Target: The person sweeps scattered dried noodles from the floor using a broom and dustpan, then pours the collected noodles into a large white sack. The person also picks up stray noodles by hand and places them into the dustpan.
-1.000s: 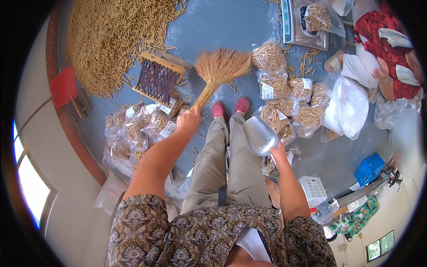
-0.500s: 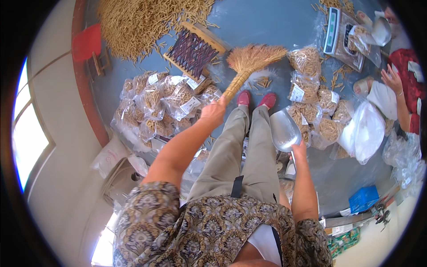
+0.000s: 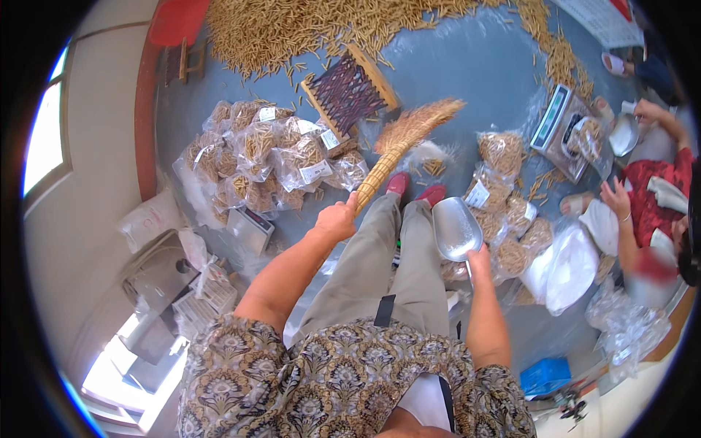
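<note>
1. From here I see bagged sticks (image 3: 255,153) heaped; that portion looks done.
2. The left hand (image 3: 337,220) wraps its fingers round the broom (image 3: 393,152).
3. Near the bristles, a small loose pile (image 3: 434,166) lies uncollected.
4. The scoop (image 3: 456,230) looks bare, its handle gripped by the right hand (image 3: 480,264); I judge scooping unstarted.

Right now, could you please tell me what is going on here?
The person's left hand grips a straw broom; the right hand holds a metal scoop. Bags of short brown sticks lie to both sides, with a loose heap beyond. At right, a co-worker is beside a scale bearing another bag.
</note>
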`<state>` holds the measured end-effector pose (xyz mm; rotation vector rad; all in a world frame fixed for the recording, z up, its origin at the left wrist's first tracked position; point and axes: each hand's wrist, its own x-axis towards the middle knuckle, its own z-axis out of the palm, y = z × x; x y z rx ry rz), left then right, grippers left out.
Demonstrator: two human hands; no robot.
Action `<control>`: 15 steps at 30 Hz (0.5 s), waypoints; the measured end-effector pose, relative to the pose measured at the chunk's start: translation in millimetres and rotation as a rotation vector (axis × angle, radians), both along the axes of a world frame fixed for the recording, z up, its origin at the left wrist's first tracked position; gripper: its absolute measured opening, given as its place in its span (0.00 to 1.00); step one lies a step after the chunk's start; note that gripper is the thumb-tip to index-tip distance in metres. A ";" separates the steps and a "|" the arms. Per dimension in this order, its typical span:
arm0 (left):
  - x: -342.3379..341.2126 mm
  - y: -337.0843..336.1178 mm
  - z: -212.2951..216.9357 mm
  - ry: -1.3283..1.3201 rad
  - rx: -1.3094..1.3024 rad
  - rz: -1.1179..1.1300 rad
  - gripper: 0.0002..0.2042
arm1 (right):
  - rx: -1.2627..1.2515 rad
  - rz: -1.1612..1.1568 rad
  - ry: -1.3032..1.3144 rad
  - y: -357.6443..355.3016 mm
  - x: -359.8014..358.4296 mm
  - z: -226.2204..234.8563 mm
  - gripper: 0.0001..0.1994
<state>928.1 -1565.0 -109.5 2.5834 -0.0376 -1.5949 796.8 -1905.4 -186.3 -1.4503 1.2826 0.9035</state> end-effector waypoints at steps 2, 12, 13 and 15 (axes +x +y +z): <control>10.0 3.4 10.2 0.045 -0.015 0.092 0.33 | 0.024 0.009 -0.035 2.4 13.7 8.0 0.19; -11.3 -23.9 -41.6 0.305 -0.841 1.078 0.33 | 0.323 -0.429 -0.134 6.8 69.2 30.5 0.11; -9.6 -34.8 -50.4 0.434 -0.915 1.241 0.33 | 0.385 -0.459 -0.119 11.9 76.9 28.4 0.11; -11.9 -53.9 -76.4 0.543 -0.954 1.355 0.30 | 0.435 -0.498 -0.046 33.9 96.4 19.9 0.12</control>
